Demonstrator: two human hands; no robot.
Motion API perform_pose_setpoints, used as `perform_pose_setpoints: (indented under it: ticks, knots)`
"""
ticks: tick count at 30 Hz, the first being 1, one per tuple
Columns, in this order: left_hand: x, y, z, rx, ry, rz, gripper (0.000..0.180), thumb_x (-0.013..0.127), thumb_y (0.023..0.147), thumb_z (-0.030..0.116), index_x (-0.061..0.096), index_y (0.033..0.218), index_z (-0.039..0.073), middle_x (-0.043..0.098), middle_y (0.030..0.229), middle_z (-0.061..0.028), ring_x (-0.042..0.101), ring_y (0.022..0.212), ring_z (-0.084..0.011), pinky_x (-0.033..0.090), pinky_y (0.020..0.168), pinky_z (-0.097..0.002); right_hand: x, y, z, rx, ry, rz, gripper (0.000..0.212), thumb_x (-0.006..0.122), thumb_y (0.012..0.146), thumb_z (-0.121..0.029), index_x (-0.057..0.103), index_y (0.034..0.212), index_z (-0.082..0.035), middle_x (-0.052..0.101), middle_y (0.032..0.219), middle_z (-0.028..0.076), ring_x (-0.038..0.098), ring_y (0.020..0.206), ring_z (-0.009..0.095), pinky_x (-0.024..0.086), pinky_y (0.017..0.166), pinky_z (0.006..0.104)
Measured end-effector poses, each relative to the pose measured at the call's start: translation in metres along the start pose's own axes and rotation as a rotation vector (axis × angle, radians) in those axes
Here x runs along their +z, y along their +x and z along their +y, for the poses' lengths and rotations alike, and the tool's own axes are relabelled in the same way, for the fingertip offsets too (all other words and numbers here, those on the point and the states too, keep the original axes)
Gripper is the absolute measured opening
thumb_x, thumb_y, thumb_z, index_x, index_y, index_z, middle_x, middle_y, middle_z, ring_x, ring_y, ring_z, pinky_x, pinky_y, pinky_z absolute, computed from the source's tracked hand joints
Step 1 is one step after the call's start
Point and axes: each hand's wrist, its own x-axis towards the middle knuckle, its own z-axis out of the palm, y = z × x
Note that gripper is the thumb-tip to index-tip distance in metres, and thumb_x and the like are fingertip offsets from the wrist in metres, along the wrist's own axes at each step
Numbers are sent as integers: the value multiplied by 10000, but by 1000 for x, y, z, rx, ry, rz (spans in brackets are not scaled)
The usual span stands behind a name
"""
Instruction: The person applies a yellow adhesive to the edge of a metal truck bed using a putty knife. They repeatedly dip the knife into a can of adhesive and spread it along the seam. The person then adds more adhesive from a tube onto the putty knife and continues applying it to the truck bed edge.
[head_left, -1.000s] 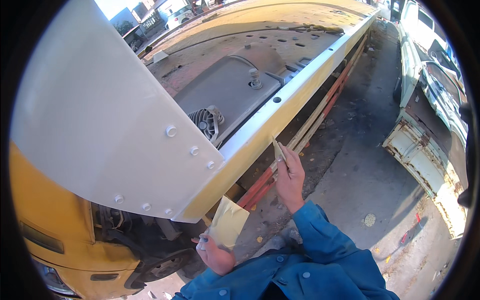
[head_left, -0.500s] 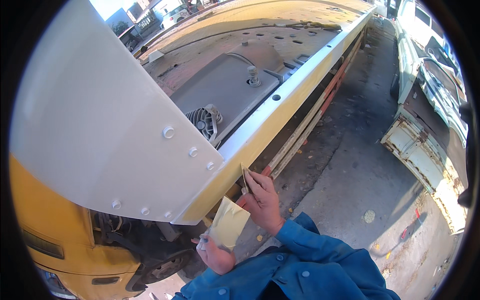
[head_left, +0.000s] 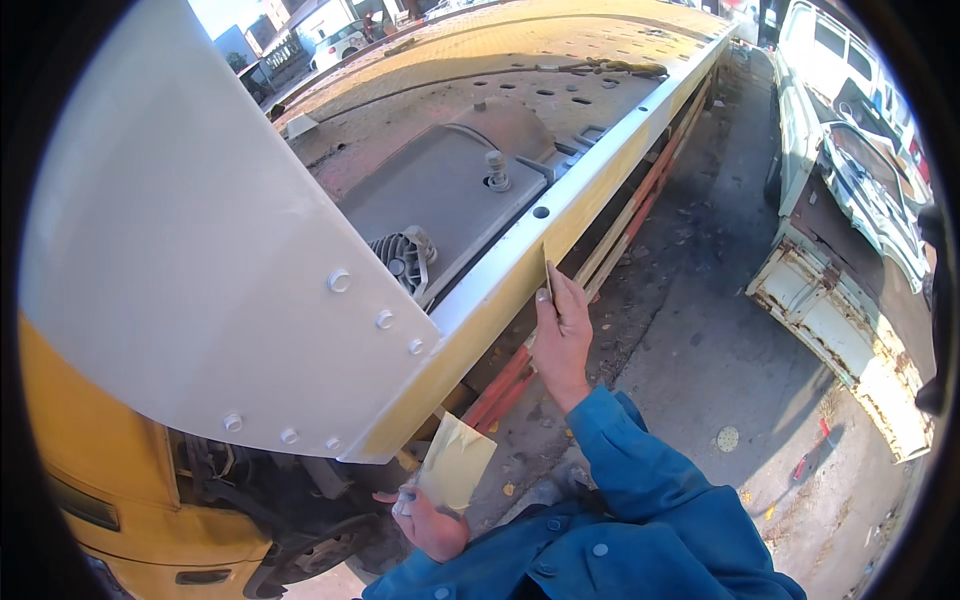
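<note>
Head view, pale yellow plate (head_left: 457, 465) — smeared, in left hand (head_left: 434, 526)

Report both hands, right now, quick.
Left hand: closed on a flat pale-yellow board.
Right hand: closed on a thin flat scraper, held up at the beam.

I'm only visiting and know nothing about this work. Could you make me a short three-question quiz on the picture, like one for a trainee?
1. Which hand holds the pale sheet?
2. True or false: the right hand has its thin blade at the rusty tailgate.
3. What colour is the right sleeve? a) red, b) blue, c) white

Key:
1. The left hand.
2. False; it is at the rail.
3. b
</note>
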Motion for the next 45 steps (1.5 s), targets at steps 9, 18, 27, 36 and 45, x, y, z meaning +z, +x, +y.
perform_pose_setpoints:
  ticks: [9, 18, 27, 36, 45]
  knots:
    - [51, -23, 12, -287, -36, -163, 530, 601, 1186, 425, 607, 1432, -45, 716, 1403, -204, 752, 1243, -344, 609, 1081, -505, -71, -67, -43, 290, 307, -484, 416, 637, 1133, 18, 702, 1543, -8, 728, 1475, 133, 707, 1330, 216, 555, 1148, 336]
    - [152, -73, -25, -458, -229, -604, 613, 428, 1252, 431, 596, 1532, -87, 729, 1478, -222, 745, 1330, -362, 556, 1188, -491, -182, 3, -52, 159, 348, -565, 388, 673, 1140, -33, 711, 1524, 9, 754, 1408, 158, 741, 1234, 226, 601, 1037, 339]
    - [292, -149, -66, -317, -198, -693, 669, 432, 1255, 451, 592, 1544, -130, 749, 1446, -233, 765, 1283, -343, 591, 1115, -446, -326, 121, 34, -23, -56, -448, 380, 727, 1061, -2, 770, 1437, -25, 786, 1329, 187, 801, 1086, 325, 645, 955, 378]
    - [380, -200, -131, 108, 135, -880, 624, 523, 1233, 431, 681, 1482, -119, 770, 1365, -175, 716, 1233, -251, 537, 1081, -374, -385, 193, 51, 491, 291, -175, 188, 655, 1159, -98, 745, 1240, 47, 717, 997, 39, 619, 938, 78, 527, 830, 289]
    - [479, -196, -170, 394, 67, -1258, 463, 545, 1204, 284, 741, 1402, -86, 777, 1271, -263, 744, 1091, -349, 579, 959, -421, -378, 264, 80, 404, 93, -152, 221, 632, 1165, -88, 758, 1288, 45, 764, 1120, 68, 661, 1028, 105, 542, 921, 290]
